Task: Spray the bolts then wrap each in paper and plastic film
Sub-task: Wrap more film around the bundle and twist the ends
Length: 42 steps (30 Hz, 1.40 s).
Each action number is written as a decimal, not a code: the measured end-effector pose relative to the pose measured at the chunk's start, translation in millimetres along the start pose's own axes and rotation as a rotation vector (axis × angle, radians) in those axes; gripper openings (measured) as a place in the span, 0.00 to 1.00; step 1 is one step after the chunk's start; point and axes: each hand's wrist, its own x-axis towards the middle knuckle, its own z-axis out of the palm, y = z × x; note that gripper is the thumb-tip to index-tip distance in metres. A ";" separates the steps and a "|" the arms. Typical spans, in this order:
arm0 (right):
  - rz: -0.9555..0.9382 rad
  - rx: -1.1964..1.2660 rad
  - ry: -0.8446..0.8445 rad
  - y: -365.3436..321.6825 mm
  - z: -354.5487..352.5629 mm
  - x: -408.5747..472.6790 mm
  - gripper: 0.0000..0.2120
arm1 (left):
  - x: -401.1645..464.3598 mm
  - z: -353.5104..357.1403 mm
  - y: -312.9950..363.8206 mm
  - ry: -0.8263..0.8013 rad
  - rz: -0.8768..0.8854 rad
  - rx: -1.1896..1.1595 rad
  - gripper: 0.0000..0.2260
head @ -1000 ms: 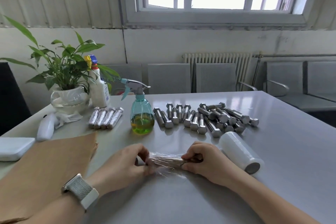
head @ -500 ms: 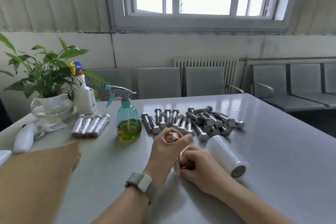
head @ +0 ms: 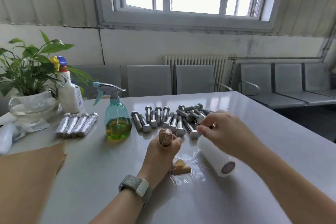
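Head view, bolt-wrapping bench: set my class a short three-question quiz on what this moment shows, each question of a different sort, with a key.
1. True or false: the left hand grips a paper-wrapped bolt held upright.
2. Multiple choice: where does the film roll lie? A) beside the potted plant B) on the table, under the right hand C) on the brown paper sheet
3. Fill in: the finished wrapped bolts lie in a row of ____, left of the spray bottle.

Key: 1 true; 2 B; 3 four.
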 end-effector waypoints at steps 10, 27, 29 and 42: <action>0.600 0.370 -0.493 24.2 2.5 4.5 0.25 | -2.1 7.2 3.3 -0.151 -0.119 -0.009 0.16; 0.559 0.906 -0.511 7.2 -7.1 26.2 0.33 | -12.0 -2.5 10.0 -0.190 0.021 0.139 0.20; 0.528 0.893 -0.541 4.8 -7.1 24.5 0.36 | -11.6 -15.7 15.3 -0.226 0.006 0.106 0.18; 0.277 0.740 -0.704 -34.2 -3.7 31.4 0.22 | -26.3 -66.2 13.0 -0.387 -0.173 -0.035 0.19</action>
